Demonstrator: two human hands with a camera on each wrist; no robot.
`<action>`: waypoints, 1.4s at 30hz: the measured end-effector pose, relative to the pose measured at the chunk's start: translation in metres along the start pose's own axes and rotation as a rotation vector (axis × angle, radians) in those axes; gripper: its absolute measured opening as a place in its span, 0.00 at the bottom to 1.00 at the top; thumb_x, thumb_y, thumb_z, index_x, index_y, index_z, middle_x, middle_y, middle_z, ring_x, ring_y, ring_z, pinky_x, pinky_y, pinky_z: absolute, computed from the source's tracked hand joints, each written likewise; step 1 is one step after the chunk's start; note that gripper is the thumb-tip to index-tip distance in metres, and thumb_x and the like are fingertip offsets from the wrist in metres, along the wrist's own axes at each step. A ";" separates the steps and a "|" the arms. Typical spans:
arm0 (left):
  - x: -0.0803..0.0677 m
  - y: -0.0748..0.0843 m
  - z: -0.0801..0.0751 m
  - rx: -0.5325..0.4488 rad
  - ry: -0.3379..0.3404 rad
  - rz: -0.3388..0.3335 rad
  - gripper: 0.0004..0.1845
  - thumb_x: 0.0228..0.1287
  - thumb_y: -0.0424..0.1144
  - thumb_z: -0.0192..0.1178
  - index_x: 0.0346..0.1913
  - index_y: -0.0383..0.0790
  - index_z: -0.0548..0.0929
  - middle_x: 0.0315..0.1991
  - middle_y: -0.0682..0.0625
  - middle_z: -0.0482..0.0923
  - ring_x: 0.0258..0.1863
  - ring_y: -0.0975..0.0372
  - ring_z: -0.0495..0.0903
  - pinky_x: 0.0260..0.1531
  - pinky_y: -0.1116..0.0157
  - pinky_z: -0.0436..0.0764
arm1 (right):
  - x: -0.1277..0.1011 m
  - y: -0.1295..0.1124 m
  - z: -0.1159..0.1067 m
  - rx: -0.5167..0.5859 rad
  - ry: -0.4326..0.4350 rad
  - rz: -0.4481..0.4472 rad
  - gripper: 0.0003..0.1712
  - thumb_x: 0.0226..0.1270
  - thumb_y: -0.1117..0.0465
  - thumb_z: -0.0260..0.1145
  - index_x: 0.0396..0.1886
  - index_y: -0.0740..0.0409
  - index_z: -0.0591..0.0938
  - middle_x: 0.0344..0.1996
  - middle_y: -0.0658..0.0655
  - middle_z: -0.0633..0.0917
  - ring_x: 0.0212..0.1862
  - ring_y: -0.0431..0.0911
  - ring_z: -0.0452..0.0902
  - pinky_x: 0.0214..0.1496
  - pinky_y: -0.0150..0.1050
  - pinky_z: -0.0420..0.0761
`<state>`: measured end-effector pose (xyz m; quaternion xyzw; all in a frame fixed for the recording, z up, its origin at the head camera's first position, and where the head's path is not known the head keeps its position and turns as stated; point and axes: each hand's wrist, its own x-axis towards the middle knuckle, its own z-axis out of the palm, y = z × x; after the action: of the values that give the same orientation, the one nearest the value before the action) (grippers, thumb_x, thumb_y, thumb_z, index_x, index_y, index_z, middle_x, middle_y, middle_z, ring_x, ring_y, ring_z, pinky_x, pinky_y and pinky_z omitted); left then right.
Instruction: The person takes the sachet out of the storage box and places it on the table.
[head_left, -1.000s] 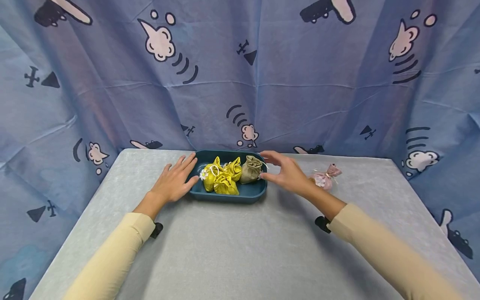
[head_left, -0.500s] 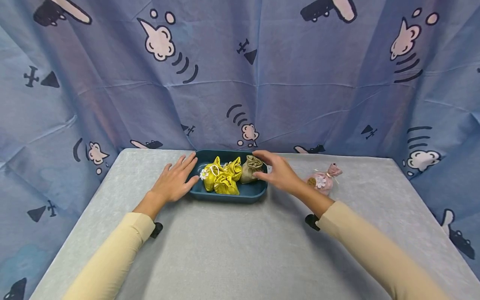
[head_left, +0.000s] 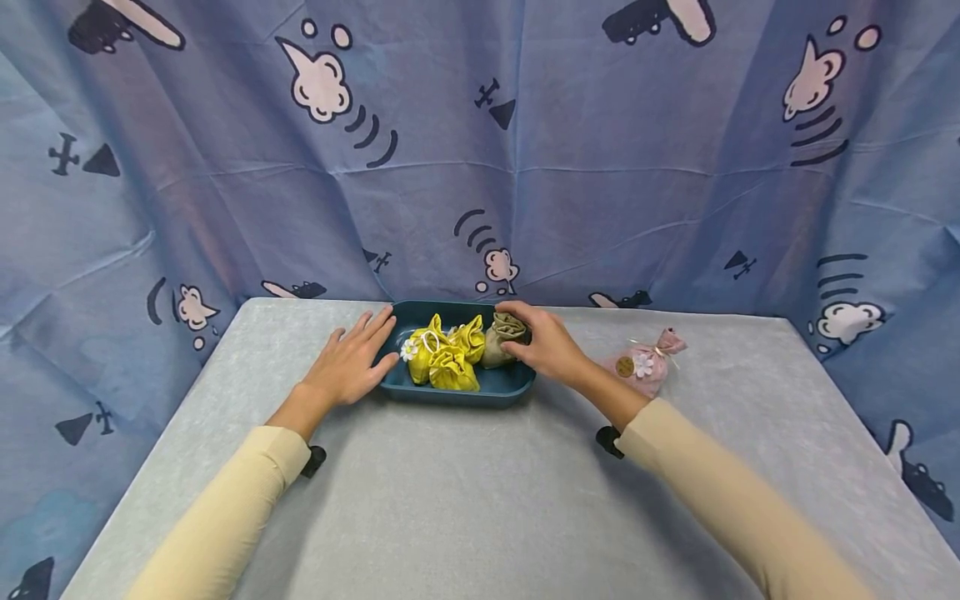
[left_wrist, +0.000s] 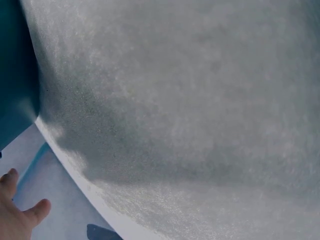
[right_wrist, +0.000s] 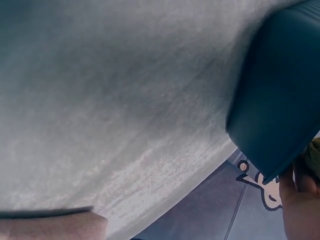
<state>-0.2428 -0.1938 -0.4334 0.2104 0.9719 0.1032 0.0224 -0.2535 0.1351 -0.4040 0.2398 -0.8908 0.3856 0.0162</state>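
Note:
A dark teal box [head_left: 471, 398] stands near the table's back edge with small cloth pouches inside. Against its left end lies my left hand [head_left: 345, 362], fingers straight and spread, fingertips at the rim. My right hand [head_left: 551, 343] reaches over the right end, thumb and index finger pinching the olive drawstring pouch [head_left: 495, 348] by its upper part. Left of that pouch sit several shiny yellow pouches [head_left: 453, 371], one with a white flower. In the right wrist view, a bit of the olive pouch [right_wrist: 314, 157] shows behind my right hand [right_wrist: 302, 210].
To the right of the box, a pink pouch [head_left: 647, 371] with a white flower and a round tan tag lies on the grey-covered table [head_left: 450, 492], partly behind my right wrist. A blue patterned curtain [head_left: 420, 208] hangs close behind the table.
My right hand has moved left over the box's right end and closed its thumb and index finger on the olive pouch, whose top now leans slightly right. The left hand stays put.

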 end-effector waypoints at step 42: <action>0.001 -0.001 0.001 -0.003 -0.012 -0.009 0.37 0.77 0.59 0.41 0.80 0.45 0.50 0.81 0.51 0.39 0.79 0.49 0.44 0.68 0.35 0.51 | -0.001 -0.019 -0.028 0.009 0.074 -0.081 0.25 0.59 0.76 0.71 0.57 0.62 0.81 0.50 0.60 0.87 0.51 0.53 0.84 0.52 0.49 0.82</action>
<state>-0.2438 -0.1945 -0.4347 0.2064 0.9726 0.1034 0.0289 -0.2490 0.1437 -0.3721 0.2613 -0.8774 0.3973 0.0635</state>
